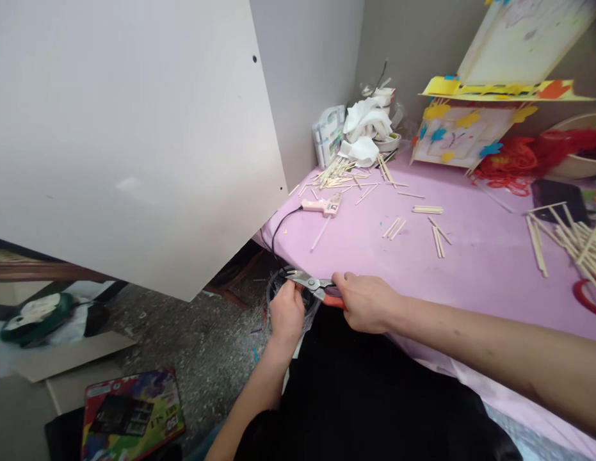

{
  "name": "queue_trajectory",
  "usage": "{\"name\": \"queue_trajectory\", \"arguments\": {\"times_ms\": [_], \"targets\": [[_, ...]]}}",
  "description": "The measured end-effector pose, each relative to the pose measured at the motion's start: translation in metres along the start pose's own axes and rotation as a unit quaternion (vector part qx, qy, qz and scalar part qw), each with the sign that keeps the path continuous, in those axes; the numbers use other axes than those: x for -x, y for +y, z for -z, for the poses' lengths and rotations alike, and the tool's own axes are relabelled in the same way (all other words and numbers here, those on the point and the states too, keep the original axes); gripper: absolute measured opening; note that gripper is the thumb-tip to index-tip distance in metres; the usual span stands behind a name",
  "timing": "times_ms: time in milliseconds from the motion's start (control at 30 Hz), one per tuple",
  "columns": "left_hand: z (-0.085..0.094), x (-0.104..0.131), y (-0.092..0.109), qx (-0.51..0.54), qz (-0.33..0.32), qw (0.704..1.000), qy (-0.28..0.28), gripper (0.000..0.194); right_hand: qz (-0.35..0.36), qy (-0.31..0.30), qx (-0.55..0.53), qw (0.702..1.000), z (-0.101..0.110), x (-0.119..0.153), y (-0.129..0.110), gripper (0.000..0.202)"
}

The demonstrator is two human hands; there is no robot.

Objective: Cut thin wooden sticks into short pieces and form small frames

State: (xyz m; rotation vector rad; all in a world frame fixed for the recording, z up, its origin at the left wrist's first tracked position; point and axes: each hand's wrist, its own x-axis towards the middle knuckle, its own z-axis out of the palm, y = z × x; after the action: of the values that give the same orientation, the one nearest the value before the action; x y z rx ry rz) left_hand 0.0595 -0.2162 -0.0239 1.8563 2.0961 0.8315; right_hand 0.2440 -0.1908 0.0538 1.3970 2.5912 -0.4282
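Observation:
My right hand (pixel 367 301) is closed round the red handles of a pair of shears (pixel 314 283), whose metal blades point left. The blade tips are just above my left hand (pixel 287 312), whose fingers are pinched together near them. What the left fingers hold is too small to make out. Both hands are past the table's front left edge, over a bin (pixel 273 285) with clear plastic in it. Behind them a pink glue gun (pixel 324 205) lies on the pink tablecloth (pixel 365 256), its black cord running down over the edge.
Thin wooden sticks (pixel 436 240) lie in small groups and piles on the table. A decorated stick-and-paper model (pixel 465 134) stands at the back right, beside red shredded material (pixel 513 160). A large white panel (pixel 134 128) fills the upper left. A colourful box (pixel 134 410) is low on the left.

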Motion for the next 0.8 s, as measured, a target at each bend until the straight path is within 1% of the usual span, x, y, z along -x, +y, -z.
{"name": "queue_trajectory", "arguments": {"times_ms": [167,233,300,400,500,567,600,667,733,767,800], "targets": [[-0.006,0.003,0.001,-0.01,0.007,1.0,-0.014,0.02,-0.014,-0.018,-0.001,1.0,0.0,0.0,0.002,0.035],[-0.008,0.001,-0.002,-0.014,0.017,1.0,-0.018,0.02,-0.021,-0.021,-0.007,1.0,0.001,0.001,0.005,0.031],[-0.007,-0.001,-0.005,-0.008,0.037,0.999,-0.01,0.019,-0.031,-0.017,-0.012,0.999,0.004,0.003,0.009,0.024],[-0.003,-0.005,-0.004,0.038,0.037,0.999,-0.004,0.017,-0.04,0.012,-0.021,0.999,0.017,0.006,0.018,0.02],[0.005,-0.005,0.006,0.126,0.011,0.992,-0.016,0.016,-0.03,0.064,-0.056,0.996,0.037,0.011,0.026,0.026],[0.01,-0.005,0.014,0.221,0.024,0.974,-0.035,0.014,-0.034,0.089,-0.106,0.99,0.047,0.017,0.03,0.03],[0.013,-0.005,0.017,0.279,0.039,0.958,-0.051,0.014,-0.041,0.097,-0.138,0.985,0.05,0.02,0.032,0.031],[0.018,-0.005,0.024,0.389,0.073,0.914,-0.094,0.017,-0.057,0.108,-0.206,0.971,0.052,0.028,0.035,0.032],[0.023,-0.007,0.032,0.451,0.094,0.878,-0.133,0.022,-0.068,0.122,-0.257,0.956,0.047,0.037,0.039,0.035],[0.026,-0.009,0.037,0.464,0.093,0.869,-0.148,0.023,-0.071,0.133,-0.275,0.95,0.043,0.042,0.041,0.036],[0.027,-0.012,0.043,0.469,0.081,0.866,-0.157,0.023,-0.074,0.147,-0.29,0.943,0.039,0.046,0.045,0.037]]}}
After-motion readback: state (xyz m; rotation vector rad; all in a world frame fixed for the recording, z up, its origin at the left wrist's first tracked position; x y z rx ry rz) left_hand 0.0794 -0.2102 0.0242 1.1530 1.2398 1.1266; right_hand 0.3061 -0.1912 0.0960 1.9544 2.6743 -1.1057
